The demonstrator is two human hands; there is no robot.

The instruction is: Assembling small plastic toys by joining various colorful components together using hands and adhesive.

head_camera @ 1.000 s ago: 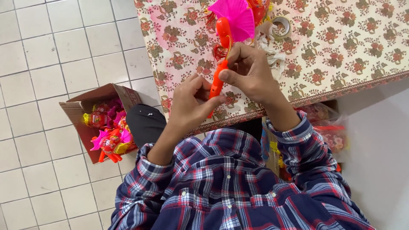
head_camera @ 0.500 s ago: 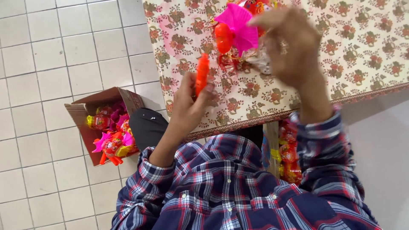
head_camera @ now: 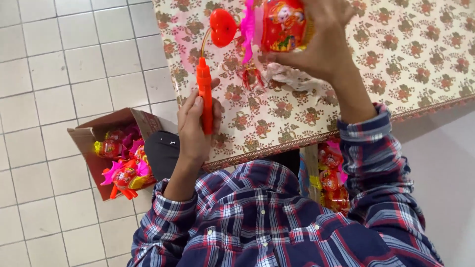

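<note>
My left hand grips an orange plastic stick handle, held upright over the table's near edge. A thin wire runs from its top to a red heart-shaped piece. My right hand is raised higher over the table and holds a red toy lantern body with a printed picture and pink frills. Red tassels dangle below the lantern. Both sleeves are plaid.
The table carries a floral patterned cloth. A cardboard box of similar red and pink lanterns sits on the white tiled floor at left. More packed lanterns lie under the table. A dark shoe or bag is beside the box.
My hands have parted: the right lifted the lantern body up and away, the left kept the orange handle and turned it upright. The view has shifted closer to the table.
</note>
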